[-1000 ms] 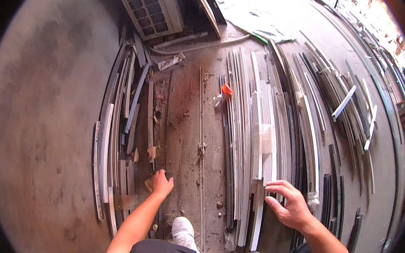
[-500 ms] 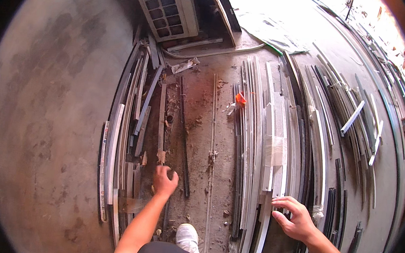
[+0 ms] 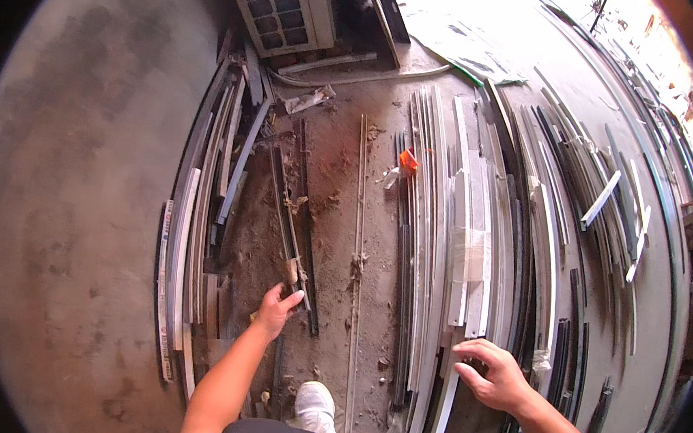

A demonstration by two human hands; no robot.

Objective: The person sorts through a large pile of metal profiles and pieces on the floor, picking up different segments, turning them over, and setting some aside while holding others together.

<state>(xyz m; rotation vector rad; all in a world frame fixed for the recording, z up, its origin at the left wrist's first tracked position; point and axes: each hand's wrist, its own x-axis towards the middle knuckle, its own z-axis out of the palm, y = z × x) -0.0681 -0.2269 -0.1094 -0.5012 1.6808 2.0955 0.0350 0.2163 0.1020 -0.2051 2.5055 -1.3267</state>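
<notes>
The near end of a long, dirty metal strip [image 3: 284,218] is pinched in my left hand [image 3: 274,312], thumb against fingers. Its far end points away from me, slightly to the left, and clumps of debris cling along it. Just right of it lies a thin dark strip [image 3: 308,254] on the floor. My right hand [image 3: 497,376] hovers by a pile of long white and grey profiles [image 3: 459,250], fingers curved and apart from the thumb, with nothing in it. I cannot tell whether its fingertips touch the white profile beside them.
Another stack of long profiles [image 3: 190,237] lies along the left wall. Further right are more bundled profiles [image 3: 600,196], some crossing at angles. A framed panel [image 3: 285,8] leans at the back, near a pale hose [image 3: 365,78]. An orange scrap [image 3: 408,159] sits among the profiles. My white shoe [image 3: 317,409] stands between the piles.
My left hand has closed on the strip's near end, which has swung right and now lies tilted. My right hand has shifted slightly left with its fingers still curved.
</notes>
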